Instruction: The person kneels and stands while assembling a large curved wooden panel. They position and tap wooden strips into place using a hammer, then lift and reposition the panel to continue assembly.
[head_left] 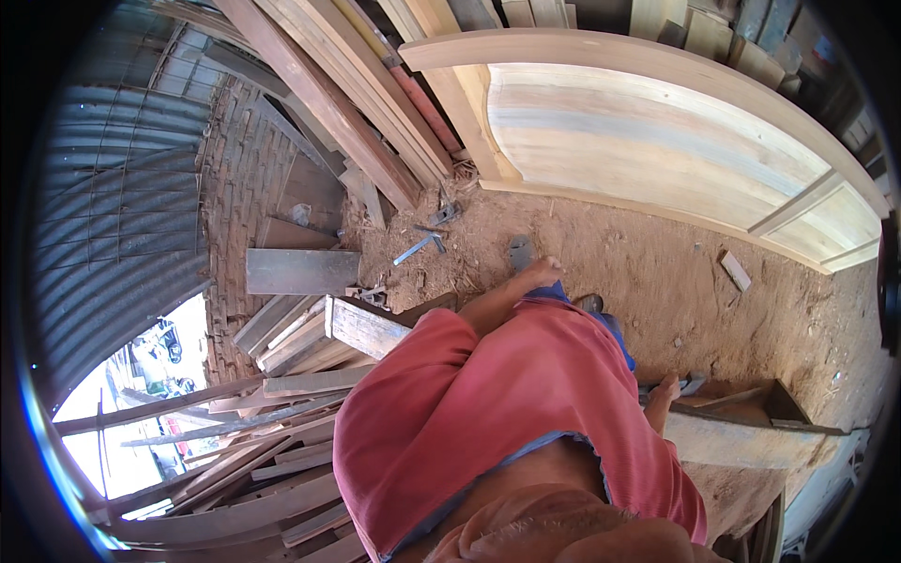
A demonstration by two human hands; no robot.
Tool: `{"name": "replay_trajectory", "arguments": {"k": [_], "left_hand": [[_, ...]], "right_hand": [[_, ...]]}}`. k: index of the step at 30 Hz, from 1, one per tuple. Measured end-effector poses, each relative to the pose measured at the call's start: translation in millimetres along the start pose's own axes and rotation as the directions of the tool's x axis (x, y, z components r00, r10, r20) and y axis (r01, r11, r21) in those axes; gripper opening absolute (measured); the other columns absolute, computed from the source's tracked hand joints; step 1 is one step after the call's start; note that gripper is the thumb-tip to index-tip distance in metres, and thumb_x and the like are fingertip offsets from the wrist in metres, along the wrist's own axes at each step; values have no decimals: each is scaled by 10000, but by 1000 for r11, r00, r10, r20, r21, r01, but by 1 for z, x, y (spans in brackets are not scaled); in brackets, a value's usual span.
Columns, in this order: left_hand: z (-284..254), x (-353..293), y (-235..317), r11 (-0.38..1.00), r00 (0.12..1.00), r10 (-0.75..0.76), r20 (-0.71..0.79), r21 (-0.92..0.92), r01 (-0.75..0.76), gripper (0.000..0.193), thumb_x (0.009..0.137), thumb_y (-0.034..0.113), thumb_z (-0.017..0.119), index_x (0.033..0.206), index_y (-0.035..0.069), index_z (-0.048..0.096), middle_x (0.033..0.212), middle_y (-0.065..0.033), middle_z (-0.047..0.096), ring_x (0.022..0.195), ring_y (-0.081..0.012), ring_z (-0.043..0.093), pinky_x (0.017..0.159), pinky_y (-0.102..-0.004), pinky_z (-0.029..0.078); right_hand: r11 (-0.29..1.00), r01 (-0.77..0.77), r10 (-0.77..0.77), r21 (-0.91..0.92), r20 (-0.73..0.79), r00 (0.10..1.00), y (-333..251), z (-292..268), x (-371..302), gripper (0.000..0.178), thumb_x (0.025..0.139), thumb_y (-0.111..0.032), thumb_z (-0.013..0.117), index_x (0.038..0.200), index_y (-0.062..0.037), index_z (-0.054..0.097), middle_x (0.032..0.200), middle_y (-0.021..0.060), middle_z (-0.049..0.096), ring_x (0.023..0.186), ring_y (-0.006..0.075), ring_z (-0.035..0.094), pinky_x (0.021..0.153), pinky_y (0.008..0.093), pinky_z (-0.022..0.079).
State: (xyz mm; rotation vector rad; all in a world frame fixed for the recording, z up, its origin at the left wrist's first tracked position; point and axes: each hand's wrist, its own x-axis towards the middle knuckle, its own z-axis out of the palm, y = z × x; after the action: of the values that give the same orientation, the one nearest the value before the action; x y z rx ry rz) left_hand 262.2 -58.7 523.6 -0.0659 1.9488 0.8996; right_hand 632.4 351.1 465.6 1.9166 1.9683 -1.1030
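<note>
Left hand [539, 275] stretched down to a flat grey tool [521, 251] on the sandy ground [657, 272], fingers curled, grip unclear. Right hand [663, 396] resting on a plank [741, 441], fingers hidden.

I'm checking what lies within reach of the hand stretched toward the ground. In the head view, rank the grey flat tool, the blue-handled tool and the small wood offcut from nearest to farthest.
From the outstretched hand:
1. Grey flat tool, right at the fingertips, just above.
2. Blue-handled tool, farther out on the dirt toward the stacked planks.
3. Small wood offcut, farthest, on the opposite side near the pale door panel.
</note>
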Motion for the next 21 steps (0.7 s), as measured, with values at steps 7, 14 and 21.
{"name": "replay_trajectory", "arguments": {"k": [7, 14, 21], "left_hand": [[-41, -3, 20, 910, 935, 312, 168, -335, -243, 511, 937, 509, 671, 1122, 34, 636, 973, -65, 673, 763, -166, 648, 636, -331, 518], [-143, -21, 41, 528, 955, 286, 74, -844, -93, 465, 963, 440, 677, 1186, 38, 604, 1030, -94, 664, 906, -206, 655, 787, -345, 539], [-288, -21, -17, -367, 910, -9, -415, -845, -389, 81, 908, 48, 612, 965, 52, 555, 925, -134, 653, 865, -275, 668, 838, -482, 575]], "right_hand": [[947, 189, -279, 261, 374, 885, -266, 72, -51, 198, 819, -255, 621, 795, -63, 581, 696, 38, 505, 653, 158, 451, 599, 365, 390], [536, 712, -742, 454, 655, 141, -471, 229, -251, 180, 828, -174, 668, 870, -4, 628, 707, 29, 589, 657, 129, 560, 547, 335, 450], [277, 922, -559, 269, 826, -74, -620, 268, -372, 459, 920, -292, 668, 1278, -6, 635, 1351, 225, 622, 1271, 377, 584, 1127, 442, 433]]}}
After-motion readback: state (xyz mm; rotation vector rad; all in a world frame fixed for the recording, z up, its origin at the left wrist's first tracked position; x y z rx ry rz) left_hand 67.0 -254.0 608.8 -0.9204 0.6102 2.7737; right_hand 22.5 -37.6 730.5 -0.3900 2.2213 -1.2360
